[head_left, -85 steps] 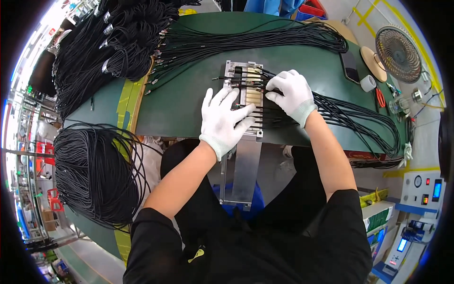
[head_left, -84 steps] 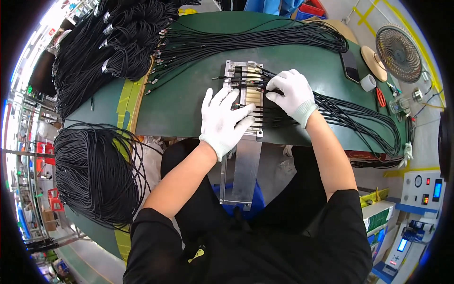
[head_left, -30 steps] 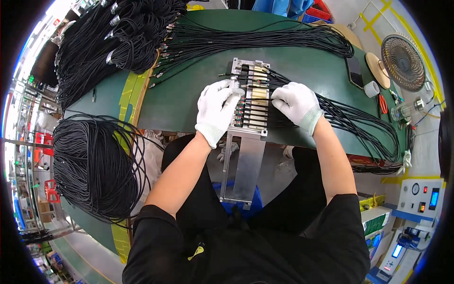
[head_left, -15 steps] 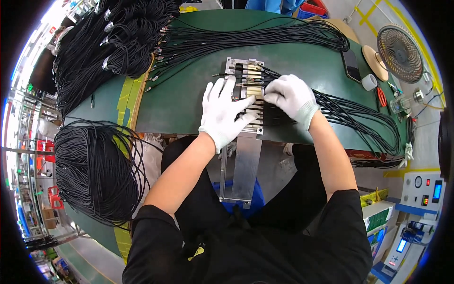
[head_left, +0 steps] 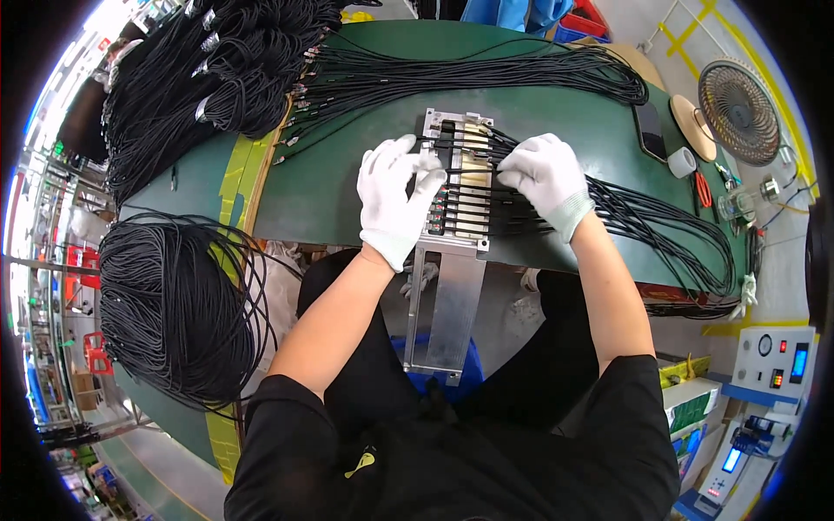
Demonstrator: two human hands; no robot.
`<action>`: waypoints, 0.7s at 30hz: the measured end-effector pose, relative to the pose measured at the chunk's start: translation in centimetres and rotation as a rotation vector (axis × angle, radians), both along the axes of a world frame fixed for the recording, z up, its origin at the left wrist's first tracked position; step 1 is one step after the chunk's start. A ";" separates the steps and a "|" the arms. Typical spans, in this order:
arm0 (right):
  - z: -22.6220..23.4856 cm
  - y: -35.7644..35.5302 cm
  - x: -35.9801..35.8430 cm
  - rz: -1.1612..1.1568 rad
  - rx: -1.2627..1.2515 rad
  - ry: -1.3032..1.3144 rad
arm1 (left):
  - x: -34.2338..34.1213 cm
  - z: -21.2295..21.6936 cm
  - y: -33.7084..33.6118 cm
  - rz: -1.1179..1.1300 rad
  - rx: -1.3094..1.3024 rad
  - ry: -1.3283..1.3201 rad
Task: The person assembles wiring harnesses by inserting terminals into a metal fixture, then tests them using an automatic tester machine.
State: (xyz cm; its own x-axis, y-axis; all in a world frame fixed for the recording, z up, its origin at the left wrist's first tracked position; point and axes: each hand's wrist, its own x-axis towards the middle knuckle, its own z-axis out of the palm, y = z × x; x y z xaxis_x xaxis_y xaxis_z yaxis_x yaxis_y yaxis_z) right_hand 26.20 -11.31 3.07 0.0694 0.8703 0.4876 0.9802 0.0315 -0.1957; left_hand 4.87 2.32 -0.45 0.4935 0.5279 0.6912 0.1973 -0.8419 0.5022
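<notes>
Green flat tabletop (head_left: 321, 195) is seen, w/ a long looped bundle of black cables (head_left: 618, 201) laid at R. A silver rectangular metal fixture (head_left: 452, 240) is set near the front edge, crossed by parallel black cables. White-gloved R hand (head_left: 549, 178) is held by the fixture's R side, fingers curled, a thin black cable (head_left: 473, 170) pinched btwn thumb & index, stretched over the fixture. White-gloved L hand (head_left: 388, 195) is held at its L edge, fingers bent, tips nearly closed by the cable's end; grip can't be told.
</notes>
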 end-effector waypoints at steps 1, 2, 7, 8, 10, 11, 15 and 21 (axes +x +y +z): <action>0.0 0.1 -0.6 0.015 -0.006 0.060 | 0.0 0.0 0.0 -0.021 0.010 0.015; 0.1 0.3 -1.3 0.049 0.026 0.096 | 0.0 0.0 -0.1 -0.048 -0.011 -0.011; 0.3 1.1 -4.9 0.148 -0.079 0.238 | -0.2 0.8 -0.5 -0.173 0.012 0.031; 0.5 1.1 -4.9 0.163 -0.050 0.225 | -0.3 1.0 -0.5 -0.179 -0.025 0.017; 1.1 0.8 -4.3 0.098 -0.139 0.332 | -0.4 1.2 -0.5 -0.183 -0.109 -0.023; 1.3 0.7 -3.9 0.063 -0.204 0.396 | -0.3 1.3 -0.5 -0.176 -0.117 -0.005; 1.2 1.0 -4.0 0.164 0.071 0.245 | 0.1 1.1 -0.8 -0.198 -0.229 -0.040; 0.4 0.9 -5.3 0.123 -0.025 0.200 | 0.0 1.3 -1.0 -0.269 -0.292 -0.017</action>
State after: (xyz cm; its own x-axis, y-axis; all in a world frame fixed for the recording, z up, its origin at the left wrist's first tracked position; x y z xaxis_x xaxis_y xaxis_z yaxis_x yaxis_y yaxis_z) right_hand 20.94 -10.39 3.50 0.0548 0.8898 0.4531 0.9109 0.1413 -0.3876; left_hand 4.85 1.33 0.85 0.6309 0.5569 0.5402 -0.0210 -0.6837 0.7294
